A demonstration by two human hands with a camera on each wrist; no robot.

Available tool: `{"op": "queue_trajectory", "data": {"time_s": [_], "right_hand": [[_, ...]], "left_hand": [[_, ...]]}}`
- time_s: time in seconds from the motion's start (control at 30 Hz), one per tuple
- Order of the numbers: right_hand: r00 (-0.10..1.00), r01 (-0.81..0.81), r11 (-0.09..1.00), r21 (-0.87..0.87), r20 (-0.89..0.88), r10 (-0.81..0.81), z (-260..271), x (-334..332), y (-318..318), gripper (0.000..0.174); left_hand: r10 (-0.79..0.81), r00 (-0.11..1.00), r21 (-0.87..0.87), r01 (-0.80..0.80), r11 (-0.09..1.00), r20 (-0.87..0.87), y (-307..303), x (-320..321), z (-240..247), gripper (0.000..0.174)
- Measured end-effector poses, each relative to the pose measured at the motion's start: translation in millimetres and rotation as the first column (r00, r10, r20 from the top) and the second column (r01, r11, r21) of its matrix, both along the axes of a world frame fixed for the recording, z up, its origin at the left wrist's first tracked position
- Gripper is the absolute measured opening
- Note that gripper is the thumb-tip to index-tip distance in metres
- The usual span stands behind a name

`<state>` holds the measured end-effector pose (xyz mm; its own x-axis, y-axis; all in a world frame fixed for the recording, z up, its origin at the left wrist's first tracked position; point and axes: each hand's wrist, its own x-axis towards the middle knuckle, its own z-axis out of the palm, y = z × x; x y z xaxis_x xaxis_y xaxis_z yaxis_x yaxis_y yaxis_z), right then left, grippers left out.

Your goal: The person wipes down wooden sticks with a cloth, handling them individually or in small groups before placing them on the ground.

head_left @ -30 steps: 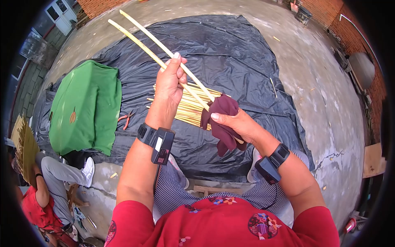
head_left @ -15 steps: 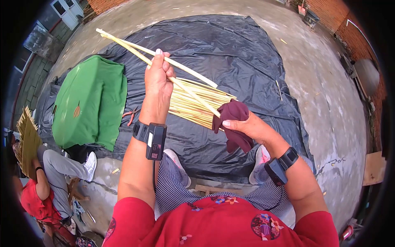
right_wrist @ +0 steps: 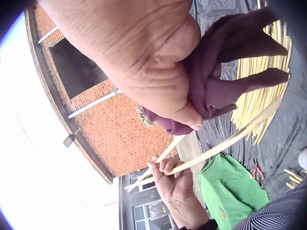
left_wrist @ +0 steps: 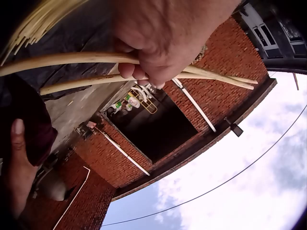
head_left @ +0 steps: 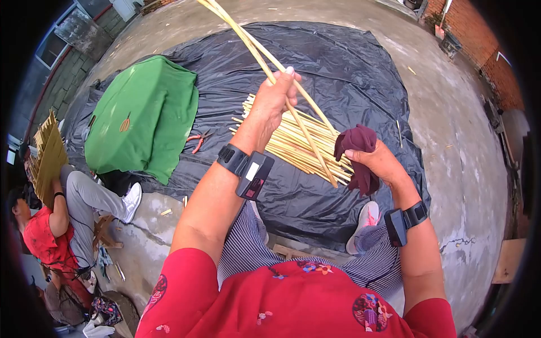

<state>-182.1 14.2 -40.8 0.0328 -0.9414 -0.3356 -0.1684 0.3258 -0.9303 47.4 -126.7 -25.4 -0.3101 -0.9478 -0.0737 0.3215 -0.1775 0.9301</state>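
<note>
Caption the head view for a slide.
Left hand holding two pale sticks, right hand gripping a maroon cloth, with a stick pile and green cloth on black sheeting.

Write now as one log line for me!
left hand: holds two sticks | right hand: holds maroon cloth | stick pile: on black sheet
</note>
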Motion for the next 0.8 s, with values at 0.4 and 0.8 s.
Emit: {"op": "queue_trajectory", "data": {"time_s": [0.4, 0.8], "right_hand": [[0.940, -0.123, 0.907, -0.404, -0.341, -0.025, 9.7, 38.6, 7.0, 0.039], [0.969, -0.119, 0.927, -0.356, -0.244, 0.031, -6.4, 46.0, 14.4, 0.029]], "left_hand": [[0.131, 0.986, -0.042, -0.127, 0.991, 0.105, 60.5, -43.3, -4.0, 0.016], [-0.059, 0.997, 0.021, 0.061, 0.998, -0.058, 68.0, -40.3, -11.0, 0.020]]}}
